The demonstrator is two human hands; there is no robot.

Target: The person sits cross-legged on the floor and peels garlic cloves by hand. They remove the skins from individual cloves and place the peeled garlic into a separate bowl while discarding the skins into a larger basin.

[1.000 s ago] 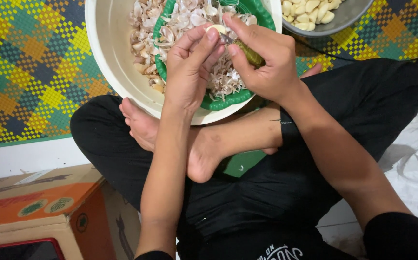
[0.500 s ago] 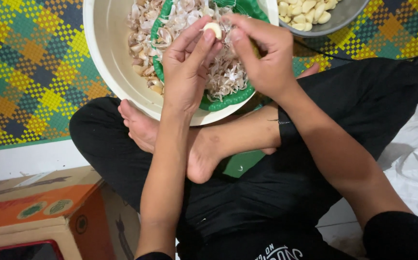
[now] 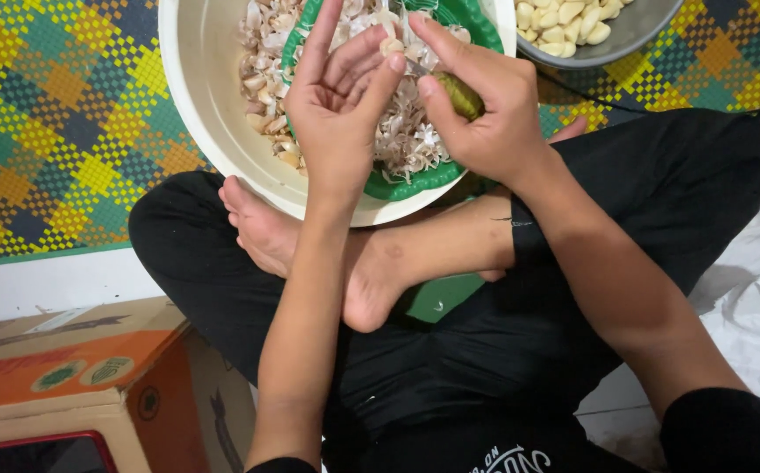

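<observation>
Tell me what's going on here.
A person sits cross-legged on a checked woven mat, peeling garlic over a big cream bowl. The left hand pinches a garlic clove at its fingertips, while the right hand grips a small green-handled knife against it. Papery skins fill a green basket inside the bowl. Peeled cloves sit in a grey bowl nearby.

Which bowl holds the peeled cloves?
The grey bowl at top right: it holds smooth pale peeled cloves. The cream bowl under both hands holds skins and a green basket.
</observation>
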